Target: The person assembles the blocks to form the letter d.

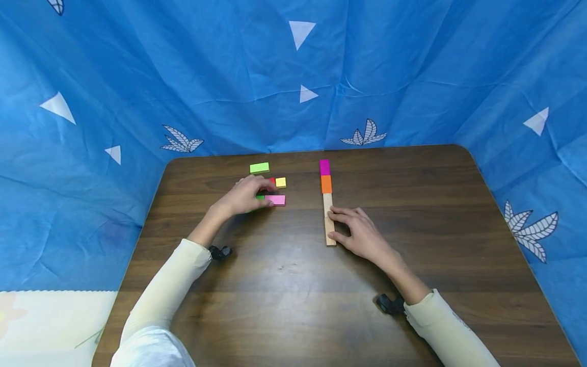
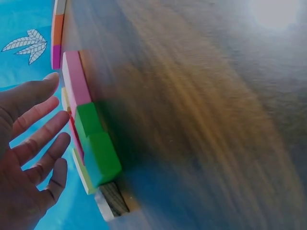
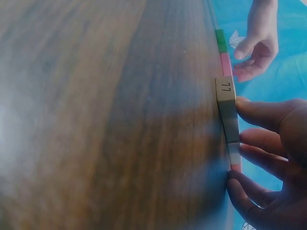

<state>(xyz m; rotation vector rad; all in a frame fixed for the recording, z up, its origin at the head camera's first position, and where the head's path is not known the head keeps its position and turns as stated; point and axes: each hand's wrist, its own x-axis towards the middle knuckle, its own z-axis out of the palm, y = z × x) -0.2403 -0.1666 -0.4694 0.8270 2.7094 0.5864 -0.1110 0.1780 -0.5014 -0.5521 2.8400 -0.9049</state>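
My left hand (image 1: pixel 245 195) hovers over a small group of coloured blocks, its fingers loosely bent with nothing visible between them. Beside its thumb lies a pink block (image 1: pixel 276 200), end to end with green blocks (image 2: pixel 103 155) that the hand partly hides in the head view. A red block (image 1: pixel 272 180) and a yellow block (image 1: pixel 281 182) lie just beyond. My right hand (image 1: pixel 359 232) rests its thumb and fingertips against the right side of plain wooden blocks (image 1: pixel 328 224). These continue a straight line from an orange block (image 1: pixel 326 184) and a magenta block (image 1: pixel 324 167).
A light green block (image 1: pixel 259 167) lies near the back edge of the brown wooden table (image 1: pixel 284 306). Blue patterned cloth (image 1: pixel 257 76) hangs behind and at the sides. In the left wrist view, a dark-ended block (image 2: pixel 112 199) sits past the green ones.
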